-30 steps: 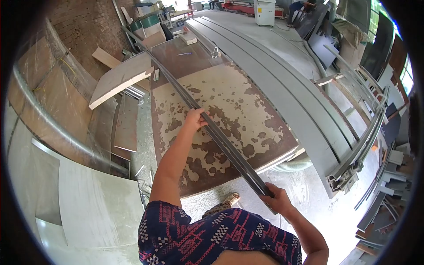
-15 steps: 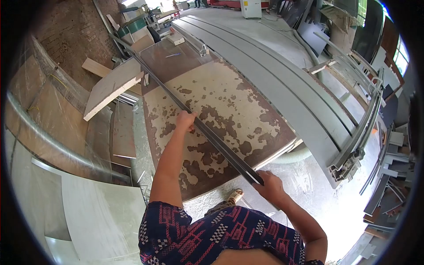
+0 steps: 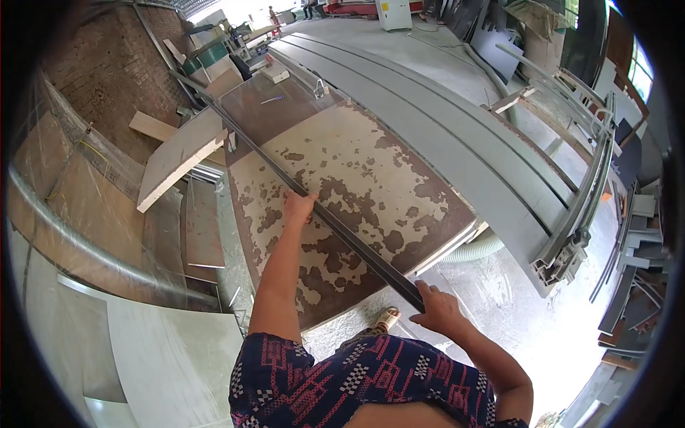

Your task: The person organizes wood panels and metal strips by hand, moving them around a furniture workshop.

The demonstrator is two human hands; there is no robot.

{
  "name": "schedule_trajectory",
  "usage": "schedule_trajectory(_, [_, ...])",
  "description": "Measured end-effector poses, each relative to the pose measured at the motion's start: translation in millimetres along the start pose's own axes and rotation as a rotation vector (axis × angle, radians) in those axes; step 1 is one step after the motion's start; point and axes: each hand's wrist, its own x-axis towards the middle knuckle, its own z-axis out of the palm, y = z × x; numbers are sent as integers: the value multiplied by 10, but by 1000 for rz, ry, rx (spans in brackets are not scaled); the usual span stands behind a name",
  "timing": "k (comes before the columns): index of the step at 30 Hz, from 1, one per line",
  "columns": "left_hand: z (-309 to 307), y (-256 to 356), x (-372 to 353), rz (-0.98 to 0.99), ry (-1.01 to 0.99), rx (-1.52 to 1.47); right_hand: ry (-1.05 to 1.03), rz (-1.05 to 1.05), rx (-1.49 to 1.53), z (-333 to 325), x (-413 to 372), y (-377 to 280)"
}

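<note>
A long, thin dark strip [image 3: 347,232] runs diagonally over the worn brown tabletop [image 3: 292,246], its near end reaching past the table's edge. Partway along the strip, my left hand [image 3: 297,207] closes on it from the left side. My right hand [image 3: 438,309] grips the near end, fingers on top and thumb at the lower side, above the concrete floor. The strip's broad flat face shows near the right hand, and its far part narrows toward the back left, beside a pale thick board [image 3: 182,150].
A grey sliding saw table [image 3: 428,121] with long grooves lies along the right, ending in a metal rail [image 3: 571,242]. A ribbed hose [image 3: 471,250] comes out under the table corner. Large sheet panels [image 3: 171,357] stand at the left. Offcuts [image 3: 635,271] are stacked far right.
Two dark edges with a gap between them near my right hand now show as one broader face. Both hands have shifted only slightly, and the camera view has tilted a little.
</note>
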Motion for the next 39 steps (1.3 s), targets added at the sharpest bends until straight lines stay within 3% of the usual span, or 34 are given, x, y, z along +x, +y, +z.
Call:
schedule_trajectory(3, [20,3,-39,-3,13,-9,-61,37,-17,86,-4,79])
schedule_trajectory(12, [206,38,-134,148,9,-79,239,-42,-152,-127,-139,348])
schedule_trajectory(15, [211,89,-170,67,-212,-232,286,-49,-189,-103,-201,450])
schedule_trajectory(24, [305,22,-113,-26,-143,-477,373,-99,-135,-88,-269,434])
schedule_trajectory(30, [278,64,-289,27,-65,-664,479,-123,-139,-217,-366,290])
schedule_trajectory(33, [216,185,-464,87,-109,-789,495,-79,-109,-235,-490,365])
schedule_trajectory(36, [356,179,-406,174,-277,-1092,507,-25,-93,-321,-678,419])
schedule_trajectory(39, [453,296,-594,178,-297,-1093,569,-18,-12,-309,-924,605])
